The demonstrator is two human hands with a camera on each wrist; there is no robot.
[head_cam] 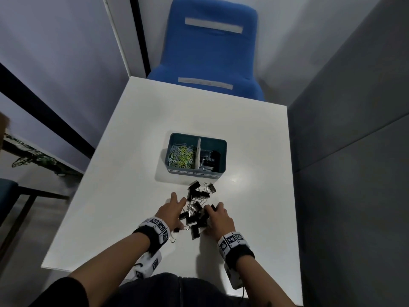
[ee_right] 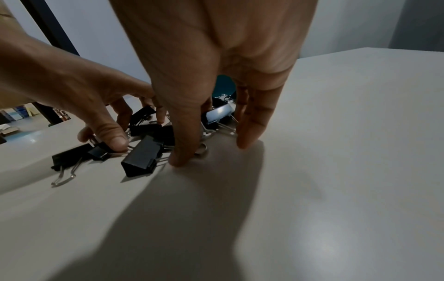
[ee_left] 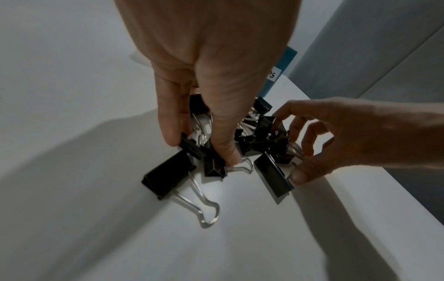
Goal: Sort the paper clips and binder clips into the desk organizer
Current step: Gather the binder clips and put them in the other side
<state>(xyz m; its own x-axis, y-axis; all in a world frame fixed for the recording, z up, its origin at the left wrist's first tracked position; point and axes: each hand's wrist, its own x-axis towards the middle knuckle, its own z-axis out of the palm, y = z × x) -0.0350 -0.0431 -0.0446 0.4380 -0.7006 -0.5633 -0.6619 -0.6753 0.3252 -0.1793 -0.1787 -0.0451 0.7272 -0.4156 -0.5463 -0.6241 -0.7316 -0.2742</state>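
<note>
A teal desk organizer (head_cam: 222, 151) stands mid-table, with paper clips (head_cam: 181, 156) in its left compartment and black binder clips (head_cam: 210, 159) in its right one. Nearer me, a pile of black binder clips (head_cam: 195, 206) lies on the white table (head_cam: 124, 173). My left hand (head_cam: 174, 210) reaches into the pile's left side; its thumb (ee_left: 223, 150) and a finger (ee_left: 171, 131) pinch a small clip (ee_left: 191, 147). My right hand (head_cam: 218, 216) curls round the pile's right side, its thumb (ee_left: 301, 175) against a large clip (ee_left: 273, 175).
A blue chair (head_cam: 210, 52) stands behind the table's far edge. A grey partition (head_cam: 354, 151) runs along the table's right side. A few clips (head_cam: 205, 188) lie just in front of the organizer. One clip (ee_left: 168, 176) lies at the pile's near left.
</note>
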